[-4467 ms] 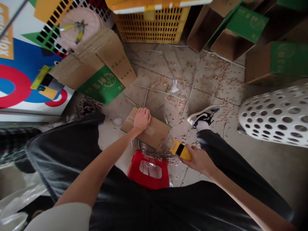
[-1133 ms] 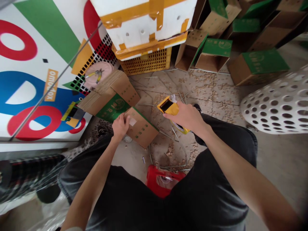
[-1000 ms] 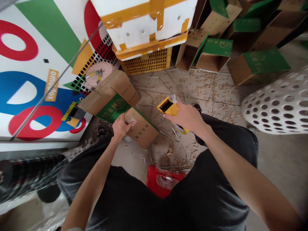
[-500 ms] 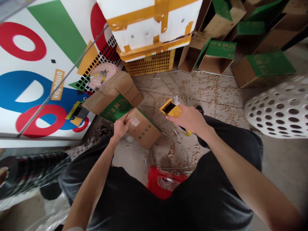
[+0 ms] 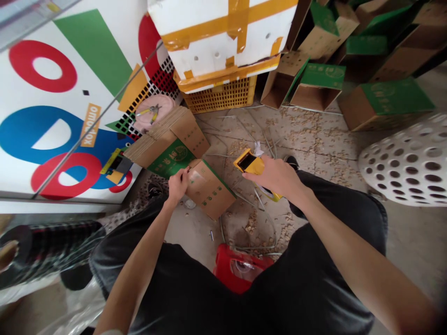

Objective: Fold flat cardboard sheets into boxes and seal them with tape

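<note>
Flattened brown cardboard carton (image 5: 209,195), green-edged and green-dotted, lying tilted on the concrete floor (image 5: 190,237), clear tape strip (image 5: 195,177) across one corner; yellow tape dispenser (image 5: 247,164) gripped in the air, black window upward.

Concrete floor (image 5: 405,260) — cardboard carton (image 5: 213,200), tan chips (image 5: 300,125)

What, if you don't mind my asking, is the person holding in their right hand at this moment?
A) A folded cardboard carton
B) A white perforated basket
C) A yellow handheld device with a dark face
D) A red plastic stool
C: the right hand is closed around the yellow handheld device, whose dark face shows, while the left hand is at the cardboard carton.
</note>
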The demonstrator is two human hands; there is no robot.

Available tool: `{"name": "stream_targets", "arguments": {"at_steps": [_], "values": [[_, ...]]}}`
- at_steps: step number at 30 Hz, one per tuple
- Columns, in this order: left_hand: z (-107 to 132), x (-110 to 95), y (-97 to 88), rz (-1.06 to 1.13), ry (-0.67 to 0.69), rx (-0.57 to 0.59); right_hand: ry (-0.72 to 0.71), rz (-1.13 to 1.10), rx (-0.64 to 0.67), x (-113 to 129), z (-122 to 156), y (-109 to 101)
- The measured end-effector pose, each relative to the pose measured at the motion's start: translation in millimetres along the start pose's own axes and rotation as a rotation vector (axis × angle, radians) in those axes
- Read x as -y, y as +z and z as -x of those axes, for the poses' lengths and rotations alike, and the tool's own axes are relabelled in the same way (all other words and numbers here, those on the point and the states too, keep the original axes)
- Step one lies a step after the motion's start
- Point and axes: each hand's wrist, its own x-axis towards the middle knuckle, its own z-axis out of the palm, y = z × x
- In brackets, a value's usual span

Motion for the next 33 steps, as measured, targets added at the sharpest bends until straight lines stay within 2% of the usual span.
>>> {"name": "stream_targets", "arguments": {"at_steps": [3,9,16,24,33], "values": [[-0.5,-1.7,0.0,-0.041,0.004,0.015,-0.003,0.007,0.001,-0.2,-0.3,0.1],[9.7,-13.3,0.6,-0.213,0.138,0.059,-0.001,0.019,0.012,0.3,-0.2,1.3],[9.7,-18.9,-2.3,-0.383,0.092,0.066,-0.013,0.019,0.009,-0.5,0.6,3.4],[1.3,-10.6,1.9,-0.248,0.068,0.021,-0.019,0.02,0.012,-0.7,0.6,3.0],[-11.6,10.2,-7.3,0.014,0.085,0.073,-0.03,0.027,0.015,0.3,2.1,1.8]]}}
